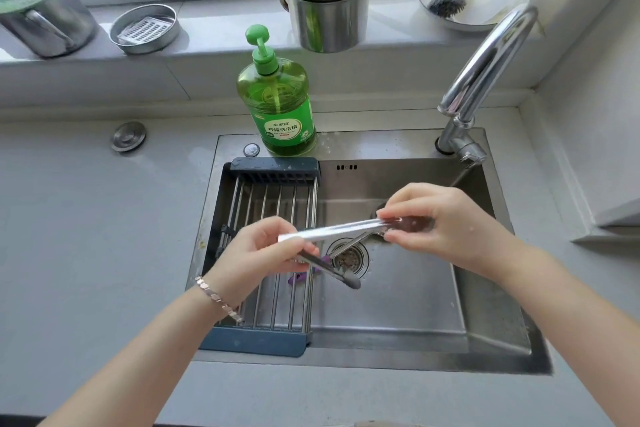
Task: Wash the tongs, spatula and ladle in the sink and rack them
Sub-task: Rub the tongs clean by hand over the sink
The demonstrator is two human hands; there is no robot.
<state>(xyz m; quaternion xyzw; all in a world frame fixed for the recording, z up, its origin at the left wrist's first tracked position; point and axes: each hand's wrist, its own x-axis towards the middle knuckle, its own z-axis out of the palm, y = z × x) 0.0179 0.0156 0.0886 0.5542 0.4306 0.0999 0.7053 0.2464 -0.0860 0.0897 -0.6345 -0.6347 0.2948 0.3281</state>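
tabletop [86, 236]: grey, wraps the sink on the left, front and right.
sink [415, 305]: steel basin, my landmark; floor looks wet.
rack [273, 166]: dark-framed bar rack set across the sink's left part; tongs not yet on it.
faucet [491, 55]: back right corner of the sink, spout arching high; I can't make out a water stream.
soap bottle [277, 104]: green pump bottle standing on the sink's back ledge, just behind the rack.
left hand [266, 250]: above the sink where the rack's right edge ends; fingers curled round one end of the tongs.
right hand [450, 222]: above the sink's middle right; thumb and fingers pinch the dark tip of the upper tong arm.
tongs [332, 231]: held in the air over the sink between both hands, arms splayed; the lower arm's grey tip points down, just beside the drain.
drain [349, 258]: round strainer in the sink floor, under the tongs.
purple thing [297, 278]: small piece in the sink under my left hand, mostly hidden; can't tell what it is.
step: my guess is washing the tongs, rubbing along the arm by hand; spatula and ladle not identifiable.
next: probably rinse under the faucet, then lay the tongs left onto the rack bars; wet steel could slip, so grip firmly.
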